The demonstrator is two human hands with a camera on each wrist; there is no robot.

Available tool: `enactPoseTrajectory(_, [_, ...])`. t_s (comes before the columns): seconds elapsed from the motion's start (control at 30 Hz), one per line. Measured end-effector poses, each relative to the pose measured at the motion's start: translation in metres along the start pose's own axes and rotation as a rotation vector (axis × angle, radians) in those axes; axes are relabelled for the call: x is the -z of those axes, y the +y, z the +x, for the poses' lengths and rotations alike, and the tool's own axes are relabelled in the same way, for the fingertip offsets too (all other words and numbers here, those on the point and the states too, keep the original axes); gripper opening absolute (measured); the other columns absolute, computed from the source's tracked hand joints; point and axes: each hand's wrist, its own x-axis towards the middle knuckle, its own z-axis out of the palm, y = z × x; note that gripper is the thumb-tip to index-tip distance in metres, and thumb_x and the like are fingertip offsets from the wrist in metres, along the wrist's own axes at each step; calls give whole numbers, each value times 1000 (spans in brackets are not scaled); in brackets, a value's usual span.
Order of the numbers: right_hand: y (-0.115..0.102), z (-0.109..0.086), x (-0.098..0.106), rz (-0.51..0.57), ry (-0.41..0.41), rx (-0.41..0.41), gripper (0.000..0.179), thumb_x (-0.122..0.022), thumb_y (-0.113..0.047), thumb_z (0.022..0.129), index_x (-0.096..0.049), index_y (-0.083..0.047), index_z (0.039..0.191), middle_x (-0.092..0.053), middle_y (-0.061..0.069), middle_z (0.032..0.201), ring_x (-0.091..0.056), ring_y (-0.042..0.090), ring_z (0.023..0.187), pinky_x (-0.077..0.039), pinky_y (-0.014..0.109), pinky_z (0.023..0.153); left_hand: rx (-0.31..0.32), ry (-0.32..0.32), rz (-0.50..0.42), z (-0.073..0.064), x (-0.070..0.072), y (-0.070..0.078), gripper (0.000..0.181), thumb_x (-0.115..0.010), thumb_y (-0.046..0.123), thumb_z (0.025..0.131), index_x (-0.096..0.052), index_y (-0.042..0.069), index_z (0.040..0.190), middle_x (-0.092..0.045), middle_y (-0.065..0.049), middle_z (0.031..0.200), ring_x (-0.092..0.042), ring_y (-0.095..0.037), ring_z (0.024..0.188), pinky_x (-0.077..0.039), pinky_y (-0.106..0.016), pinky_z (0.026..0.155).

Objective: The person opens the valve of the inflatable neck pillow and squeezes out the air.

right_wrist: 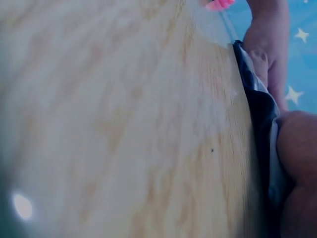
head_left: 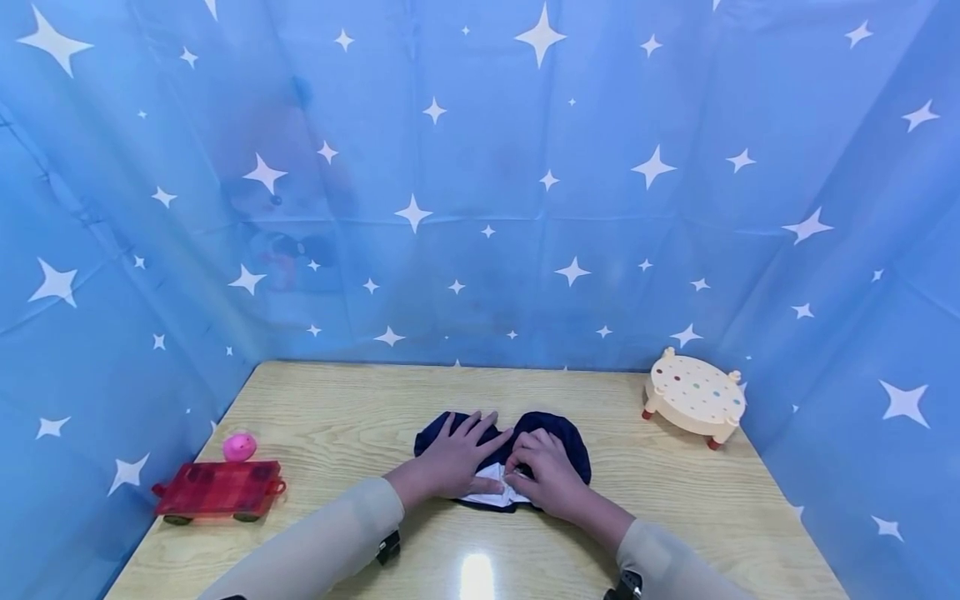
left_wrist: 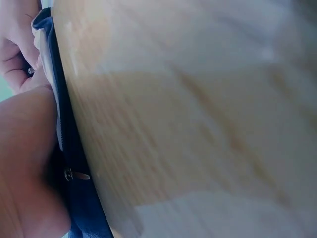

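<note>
A dark navy neck pillow (head_left: pixel 572 446) with two rounded lobes lies at the middle of the table in the head view. White inner fabric (head_left: pixel 487 498) shows along its near edge. My left hand (head_left: pixel 455 462) rests on its left side with fingers spread, thumb on the white fabric. On the right side, my right hand (head_left: pixel 551 475) has its fingers curled and pinches the pillow near the white fabric; its fingertips are partly hidden. A metal zipper pull (left_wrist: pixel 77 174) hangs on the navy edge in the left wrist view.
A red toy cart (head_left: pixel 219 489) stands at the table's left, with a pink round toy (head_left: pixel 240 447) just behind it. At the back right is a cream dotted toy stool (head_left: pixel 696 390) on short legs. Blue star-patterned curtains (head_left: pixel 480 250) border the table.
</note>
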Motion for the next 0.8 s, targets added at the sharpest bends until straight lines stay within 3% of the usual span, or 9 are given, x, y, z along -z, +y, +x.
enactPoseTrajectory(0.13, [4, 0, 6, 50, 0, 11, 5, -83, -27, 102, -79, -25, 103, -64, -12, 107, -50, 13, 110, -42, 59, 106, -6, 26, -126, 2, 2, -5, 97, -55, 80, 102, -23, 30, 179, -17, -6, 185, -17, -35, 169, -19, -72, 129])
enactPoseTrajectory(0.23, [7, -2, 16, 161, 3, -7, 10, -83, -25, 102, -78, -21, 110, -68, -10, 116, -55, 16, 117, -46, 52, 105, -3, 68, -344, 1, 1, -15, 95, -63, 72, 103, -32, 20, 176, -26, -10, 182, -24, -37, 167, -18, -70, 130])
enactPoseTrajectory(0.37, [15, -4, 38, 228, 100, -21, 16, -83, -14, 101, -76, -14, 117, -68, -2, 124, -60, 23, 123, -52, 50, 106, 32, 186, -546, -2, 6, -31, 68, -73, 53, 105, -60, 13, 158, -47, -15, 170, -43, -38, 157, -33, -61, 128])
enactPoseTrajectory(0.47, [24, -1, 52, 142, 209, -18, 19, -84, -5, 98, -76, -9, 115, -68, 2, 120, -62, 27, 119, -53, 52, 102, 49, 277, -525, -8, 13, -43, 42, -80, 40, 104, -74, 14, 136, -61, -11, 152, -57, -36, 143, -46, -55, 119])
enactPoseTrajectory(0.57, [34, 4, 62, 59, 242, -34, 20, -86, -2, 96, -76, -5, 113, -68, 5, 116, -62, 29, 115, -53, 53, 99, 50, 311, -461, -15, 19, -53, 29, -81, 35, 103, -77, 16, 125, -68, -3, 135, -64, -30, 130, -52, -52, 112])
enactPoseTrajectory(0.8, [43, 15, 72, -21, 50, -31, 29, -83, -7, 99, -75, -2, 127, -67, 11, 122, -64, 35, 118, -54, 58, 103, 50, 295, -444, -18, 19, -62, 28, -81, 33, 103, -78, 15, 124, -69, 3, 119, -67, -22, 113, -56, -47, 102])
